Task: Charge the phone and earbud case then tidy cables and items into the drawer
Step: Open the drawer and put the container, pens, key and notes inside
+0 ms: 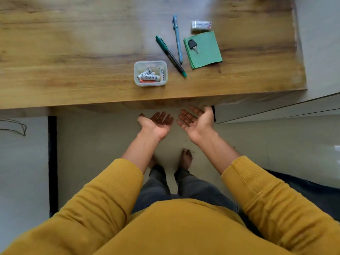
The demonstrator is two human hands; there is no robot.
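Phone, earbud case and cables are nowhere to be seen from where I stand, and no drawer shows either, so the charging step looks not yet begun, or else its things lie out of sight. What does lie on the worktop are small items that I would judge belong to the tidying part.

Taking the clear plastic tub as the landmark: it sits near the front edge of the worktop, holding several small white tubes or batteries and something orange, too small to tell which. Just right of it lies a green marker on a slant, its tip pointing toward the front edge. Beyond that lies a blue pen, the 2 crossing or nearly touching near their lower ends. Farther right is a green pad of paper with a black-headed key resting on it, and behind the pad a small white wrapped packet.

Below the tub, under the front edge, both hands hang palm-up with nothing in them: left hand with its grip wide, fingers loosely spread; right hand likewise wide, its fingertips close under the edge.

Next, I think, the hands must find the drawer front or the phone.
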